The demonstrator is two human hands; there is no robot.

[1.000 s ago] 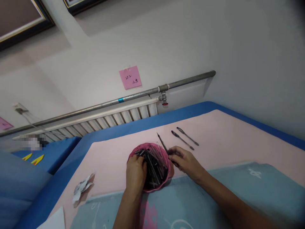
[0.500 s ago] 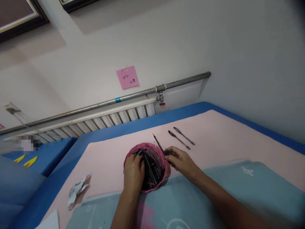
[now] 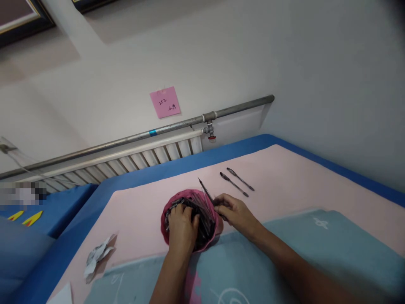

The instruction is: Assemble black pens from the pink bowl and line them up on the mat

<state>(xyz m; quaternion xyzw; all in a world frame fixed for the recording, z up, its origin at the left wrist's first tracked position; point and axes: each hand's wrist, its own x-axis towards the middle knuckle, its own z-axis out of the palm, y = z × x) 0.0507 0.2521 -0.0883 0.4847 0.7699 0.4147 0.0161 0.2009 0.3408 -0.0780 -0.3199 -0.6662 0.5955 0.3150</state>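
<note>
My left hand [image 3: 182,230] reaches into a round pink basket [image 3: 163,223]. Its fingers are bent and a little apart, touching the heap of dark pens and clear pen tubes [image 3: 202,211], and its fingertips are partly hidden. Just right of the rim, my right hand [image 3: 236,213] is closed around an uncapped pen [image 3: 205,191], whose thin tip points up and to the left. Two capped pens, a nearer one [image 3: 234,184] and a farther one [image 3: 241,179], lie side by side on the pink table cover [image 3: 284,181] beyond my right hand.
Crumpled paper [image 3: 98,255] lies to the left, with a white sheet [image 3: 62,294] nearer the front edge. A blue-green cloth [image 3: 294,240] covers the near side. Behind the table stand a radiator [image 3: 139,160] and a metal pipe [image 3: 126,141] along the wall.
My left hand has shifted right within the basket, toward its middle. My right hand keeps its hold on the pen beside the rim. The whole view has moved slightly.
</note>
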